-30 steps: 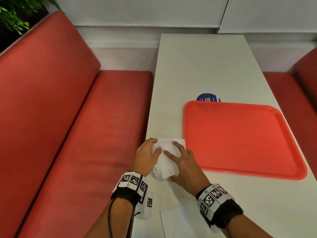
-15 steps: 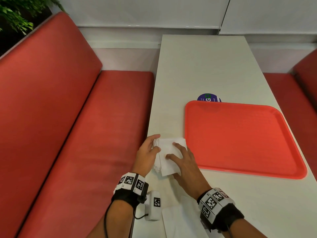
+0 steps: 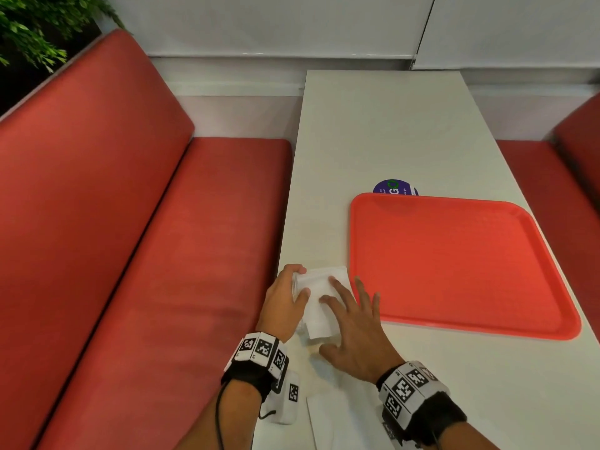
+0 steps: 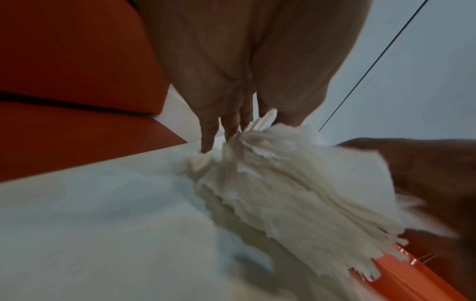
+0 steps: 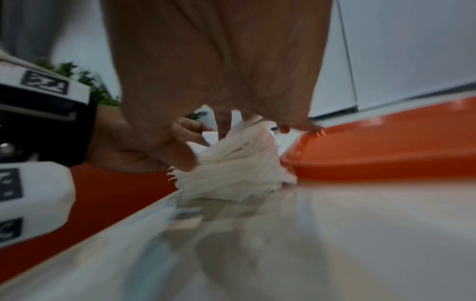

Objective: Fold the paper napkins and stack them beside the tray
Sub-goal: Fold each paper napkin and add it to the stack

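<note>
A stack of folded white napkins [image 3: 319, 300] lies on the white table [image 3: 383, 131], just left of the orange tray [image 3: 454, 264]. My left hand [image 3: 292, 289] grips the stack's left edge, thumb on top and fingers curled round the far corner. Over the stack's right side lies my right hand [image 3: 352, 315], its fingers [image 3: 334, 284] spread and straight, the thumb at the near end. The left wrist view shows the stack's [image 4: 296, 193] ragged layered edges fanned out. In the right wrist view the stack [image 5: 237, 171] touches the tray's rim [image 5: 304, 154].
Another flat napkin [image 3: 328, 423] lies at the table's near edge between my wrists. A purple sticker [image 3: 394, 187] peeks out behind the tray. Red benches [image 3: 146, 254] flank the table on both sides; the table's edge runs close by my left hand.
The stack's loose near end has been pressed flatter and squarer. My right hand has spread its fingers and slid slightly toward the tray. My left hand keeps its grip on the left edge.
</note>
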